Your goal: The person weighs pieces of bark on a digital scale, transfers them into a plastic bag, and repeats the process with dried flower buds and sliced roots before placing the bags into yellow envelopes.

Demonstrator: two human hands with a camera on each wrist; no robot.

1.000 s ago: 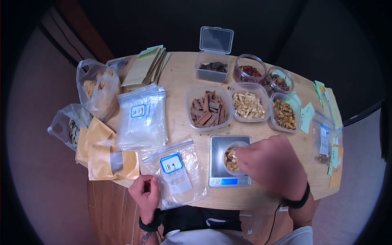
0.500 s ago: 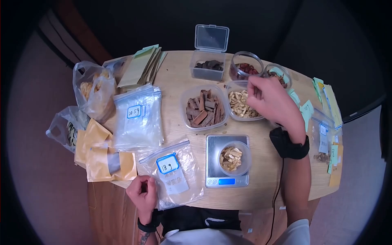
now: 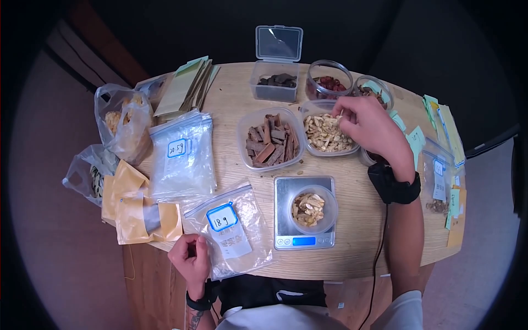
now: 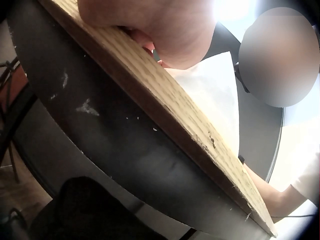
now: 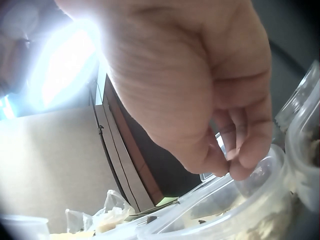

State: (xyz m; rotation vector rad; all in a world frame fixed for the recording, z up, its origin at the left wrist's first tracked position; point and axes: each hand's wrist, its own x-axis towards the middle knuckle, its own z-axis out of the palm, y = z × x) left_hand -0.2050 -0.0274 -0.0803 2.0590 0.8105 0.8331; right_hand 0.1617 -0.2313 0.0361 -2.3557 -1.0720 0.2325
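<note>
My right hand (image 3: 371, 124) hangs over the clear tub of pale slices (image 3: 325, 135), its fingers bent and their tips close to the thumb. In the right wrist view the hand (image 5: 200, 85) shows its fingertips together above the tub's rim (image 5: 280, 160), with no piece visible between them. A small round cup (image 3: 328, 215) of pale pieces stands on the silver scale (image 3: 283, 212). My left hand (image 3: 190, 259) rests loosely curled at the table's front edge, beside the zip bag marked 18 g (image 3: 256, 220), holding nothing visible.
Left of the slices stands a tub of brown bark (image 3: 272, 142); behind are a lidded box (image 3: 275, 88) and a jar of red fruit (image 3: 330, 85). Zip bags (image 3: 184, 165), paper packets (image 3: 132, 212) and plastic bags (image 3: 124, 121) lie left. Notes and packets (image 3: 451, 143) line the right edge.
My right hand has gone from the cup on the scale up and away to the tub of pale slices, uncovering the cup. The left hand has stayed at the table edge.
</note>
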